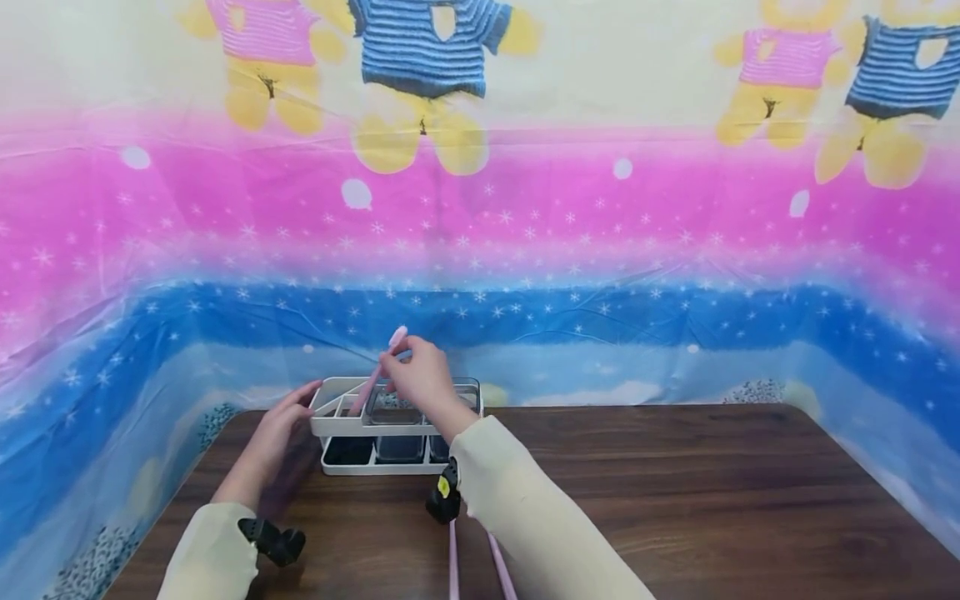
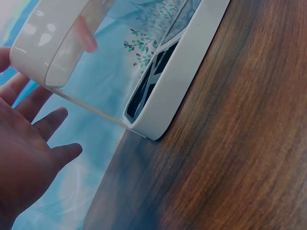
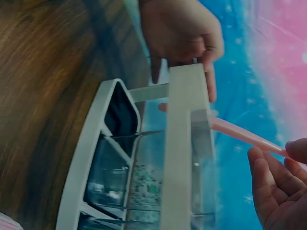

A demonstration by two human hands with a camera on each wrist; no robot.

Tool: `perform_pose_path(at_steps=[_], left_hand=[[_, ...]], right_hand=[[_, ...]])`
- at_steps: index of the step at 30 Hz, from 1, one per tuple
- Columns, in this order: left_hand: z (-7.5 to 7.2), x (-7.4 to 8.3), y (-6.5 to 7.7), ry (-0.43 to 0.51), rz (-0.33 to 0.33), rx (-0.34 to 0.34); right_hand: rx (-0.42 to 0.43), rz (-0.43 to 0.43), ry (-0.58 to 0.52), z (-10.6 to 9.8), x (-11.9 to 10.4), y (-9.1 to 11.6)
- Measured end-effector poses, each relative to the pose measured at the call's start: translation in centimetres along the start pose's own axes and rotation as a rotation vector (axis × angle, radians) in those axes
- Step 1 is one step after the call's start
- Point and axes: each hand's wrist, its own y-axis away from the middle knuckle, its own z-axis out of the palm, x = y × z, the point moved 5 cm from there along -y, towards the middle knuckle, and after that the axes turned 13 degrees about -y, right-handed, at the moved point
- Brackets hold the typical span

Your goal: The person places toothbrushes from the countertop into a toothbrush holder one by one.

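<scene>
Pink stick (image 1: 367, 389), smooth, slender, pinched by right hand (image 1: 424, 377)

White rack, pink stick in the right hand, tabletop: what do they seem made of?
White rack: probably smooth plastic, fairly glossy; soft highlights and rounded edges suggest it, though coated metal is possible. Pink stick: likely plastic, smooth, evenly coloured. Tabletop: satin wood or wood-look laminate; brown grain shows, which one is unclear.

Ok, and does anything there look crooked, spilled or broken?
Nothing stands out: I see no spill or damage. The round-tipped pink stick slants through the upper level of the white two-tier rack, but the right-hand fingers hold it, so that tilt isn't odd.
</scene>
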Motion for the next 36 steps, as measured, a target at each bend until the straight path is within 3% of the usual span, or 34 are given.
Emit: perform_pose_path(at_steps=[10,20,29,36], left_hand=[[0.0,-0.2,0.0,-0.016,0.005,-0.005],[0.2,-3.0,-1.2,-0.017,0.064,0.029],[0.1,-0.6,0.0,-0.041,-0.002,-0.003],[0.1,-0.2,0.1,-0.026,-0.010,-0.009]], right_hand=[[-0.043,-0.152,0.158,1.8,0.6,0.1],[-0.095,-0.199,0.301,3.3,1.6,-0.2],[-0.087,-0.155,0.307,3.9,2.3,-0.5],[-0.099,-0.106,0.287,4.2,2.6,-0.9]])
